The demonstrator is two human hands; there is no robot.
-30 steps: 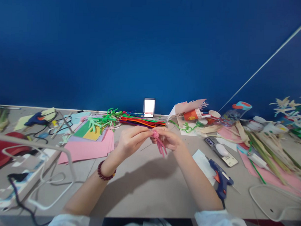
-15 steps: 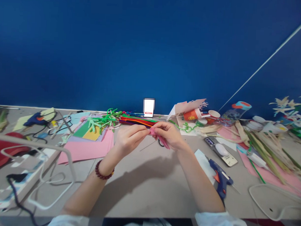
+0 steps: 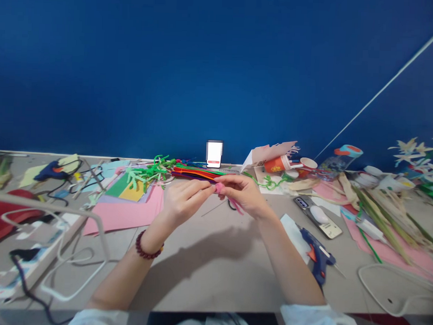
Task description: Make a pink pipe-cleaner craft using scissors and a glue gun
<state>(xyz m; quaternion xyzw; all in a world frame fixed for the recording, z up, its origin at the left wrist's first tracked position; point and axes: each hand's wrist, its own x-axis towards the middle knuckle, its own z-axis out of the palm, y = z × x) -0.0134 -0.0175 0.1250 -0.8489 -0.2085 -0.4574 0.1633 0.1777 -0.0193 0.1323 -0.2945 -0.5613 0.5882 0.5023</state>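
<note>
Both hands meet over the middle of the table around a small twisted pink pipe cleaner (image 3: 220,187). My right hand (image 3: 244,194) pinches it between thumb and fingers, with loose pink ends hanging below. My left hand (image 3: 187,199), fingers closed together, grips its left end; the fingertips partly hide that spot. Just behind the hands lies a bundle of coloured pipe cleaners (image 3: 195,173). A thin dark stick (image 3: 215,210) rests on the table beneath the hands, and a dark scissors handle (image 3: 231,205) shows partly under my right hand.
A phone with a lit screen (image 3: 214,153) stands against the blue wall. On the right are a glue gun (image 3: 318,258), another phone (image 3: 317,218) and paper cups (image 3: 277,163). Pink paper (image 3: 124,217), green pipe cleaners (image 3: 148,173) and a power strip (image 3: 39,256) with cables are left.
My right hand's fingers have shifted slightly on the pink pipe cleaner, and more of its twisted part shows. The loose ends hang a little differently. My left hand has barely moved.
</note>
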